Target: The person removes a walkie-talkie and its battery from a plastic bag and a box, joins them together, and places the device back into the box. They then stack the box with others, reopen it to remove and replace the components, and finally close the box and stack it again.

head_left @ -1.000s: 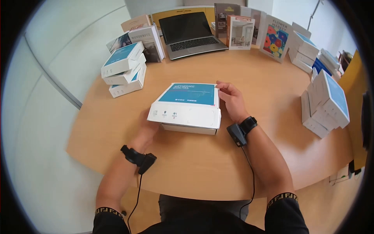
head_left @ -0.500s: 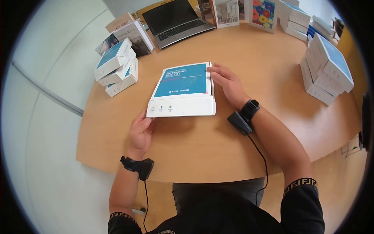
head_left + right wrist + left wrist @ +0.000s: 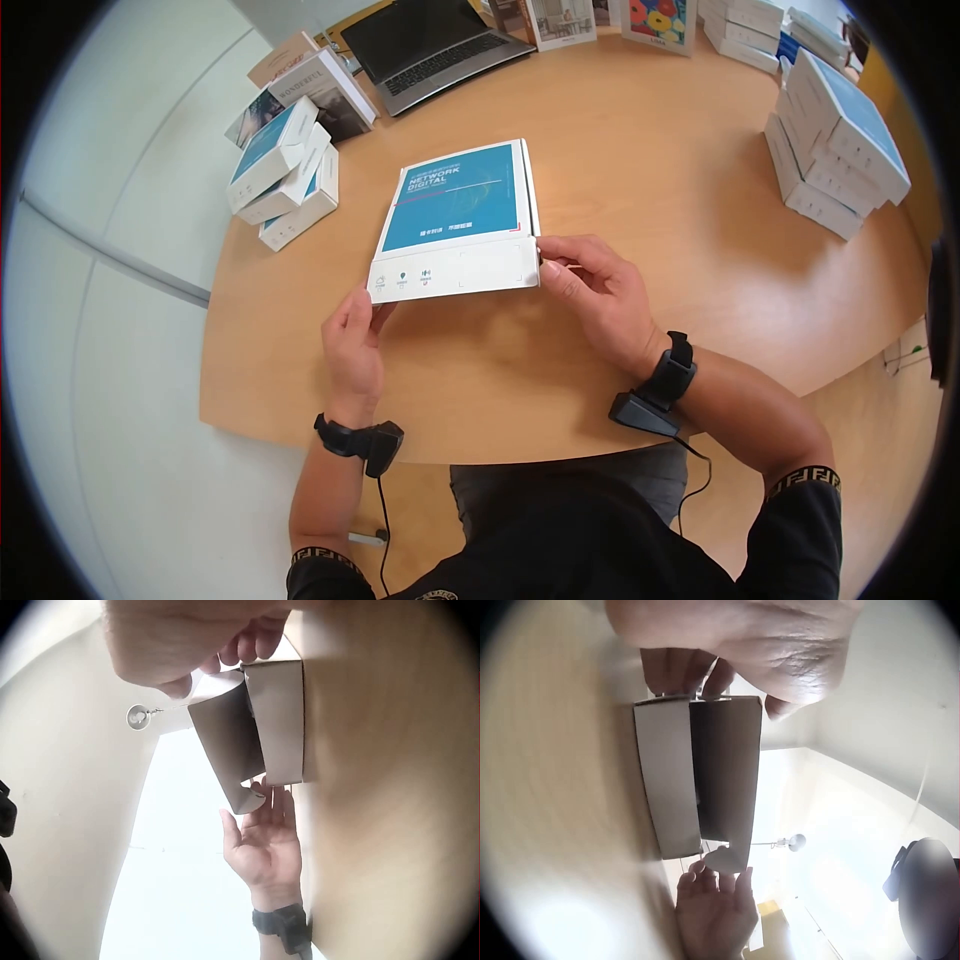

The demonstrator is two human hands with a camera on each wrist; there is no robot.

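Note:
A white box with a blue printed top (image 3: 455,205) lies on the table. Its front lid flap stands partly raised; both wrist views show a dark gap between the lid (image 3: 731,772) and the front wall (image 3: 667,776). My left hand (image 3: 352,350) is at the box's near left corner, thumb on the lid edge, fingers beside the side. My right hand (image 3: 610,305) touches the near right corner with thumb and bent fingers. In the right wrist view the left hand (image 3: 266,844) shows its palm, fingers extended against the box's end.
Stacked white-and-blue boxes stand at the left (image 3: 300,200) and right (image 3: 825,150). Behind are an open laptop (image 3: 430,50), upright books (image 3: 325,85) at the left, more books and boxes at the back right. Cables hang from both wrists.
The box's raised front has come down and the box has turned slightly. My right hand moved from the far right side to the near right corner. The head view has tilted downward.

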